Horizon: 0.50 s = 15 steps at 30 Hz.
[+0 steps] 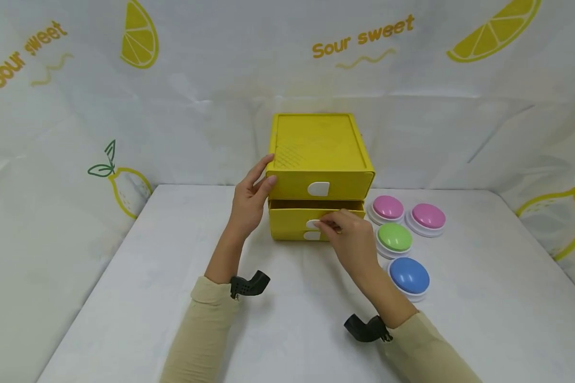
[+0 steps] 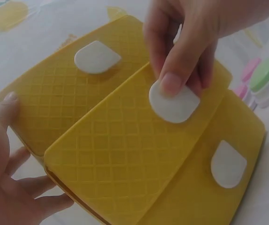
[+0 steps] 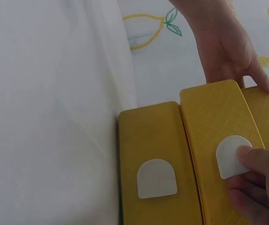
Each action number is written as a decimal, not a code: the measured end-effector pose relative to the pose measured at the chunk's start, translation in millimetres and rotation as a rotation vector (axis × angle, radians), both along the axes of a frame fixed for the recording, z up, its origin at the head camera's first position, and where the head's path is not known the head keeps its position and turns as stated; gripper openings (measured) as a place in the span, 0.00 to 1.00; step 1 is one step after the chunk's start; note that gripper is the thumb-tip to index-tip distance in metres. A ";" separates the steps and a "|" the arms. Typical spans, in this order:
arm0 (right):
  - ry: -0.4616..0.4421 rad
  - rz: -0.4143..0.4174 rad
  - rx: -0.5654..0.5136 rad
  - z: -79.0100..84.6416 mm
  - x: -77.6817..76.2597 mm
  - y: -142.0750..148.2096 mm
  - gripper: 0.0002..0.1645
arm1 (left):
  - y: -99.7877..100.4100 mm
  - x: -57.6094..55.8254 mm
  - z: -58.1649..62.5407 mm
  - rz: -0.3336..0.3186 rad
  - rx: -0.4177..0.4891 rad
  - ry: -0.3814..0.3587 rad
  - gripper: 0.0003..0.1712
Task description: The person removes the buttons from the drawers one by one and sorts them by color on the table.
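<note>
A small yellow drawer cabinet stands at the back of the table, its three fronts each bearing a white rounded tab. The middle drawer is pulled partway out, leaving a gap below the top drawer. With thumb and fingers my right hand pinches the middle drawer's white tab. My left hand rests against the cabinet's upper left side, thumb at the edge of the top front and fingers extended along the side. In the right wrist view, the bottom drawer sits back behind the middle one.
Right of the cabinet are several domed buttons on white bases: two pink ones, the nearer-left pink button among them, a green button and a blue button. A white lemon-print sheet hangs behind the white table.
</note>
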State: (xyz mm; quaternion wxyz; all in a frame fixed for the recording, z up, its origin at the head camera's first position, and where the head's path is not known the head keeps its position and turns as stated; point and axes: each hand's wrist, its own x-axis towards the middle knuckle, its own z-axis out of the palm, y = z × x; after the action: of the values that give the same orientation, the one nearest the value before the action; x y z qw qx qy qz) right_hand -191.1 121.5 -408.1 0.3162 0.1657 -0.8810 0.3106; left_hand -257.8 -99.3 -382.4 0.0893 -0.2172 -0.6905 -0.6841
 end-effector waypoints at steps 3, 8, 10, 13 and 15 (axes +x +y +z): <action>-0.011 0.000 -0.007 0.5 -10.6 -0.2 0.09 | 0.1 0.7 0.3 -0.004 0.003 -0.004 0.29; 0.000 -0.001 -0.036 -1.9 -23.6 0.8 0.09 | 0.9 1.1 0.5 -0.002 -0.005 -0.004 0.29; -0.010 -0.011 -0.052 -3.6 -24.4 0.8 0.09 | 1.2 1.1 0.6 0.005 -0.014 -0.004 0.29; -0.082 -0.039 -0.080 -7.2 -21.5 0.3 0.10 | 0.8 1.0 0.6 0.005 -0.014 -0.002 0.29; -0.140 -0.056 -0.105 -11.9 -19.1 0.3 0.11 | 0.3 0.9 0.5 0.005 -0.012 -0.003 0.29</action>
State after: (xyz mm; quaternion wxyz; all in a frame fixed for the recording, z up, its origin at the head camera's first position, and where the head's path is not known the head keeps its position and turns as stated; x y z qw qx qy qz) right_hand -210.2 121.9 -420.0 0.2709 0.1019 -0.8876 0.3583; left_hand -256.9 -99.0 -381.9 0.0885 -0.2149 -0.6953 -0.6801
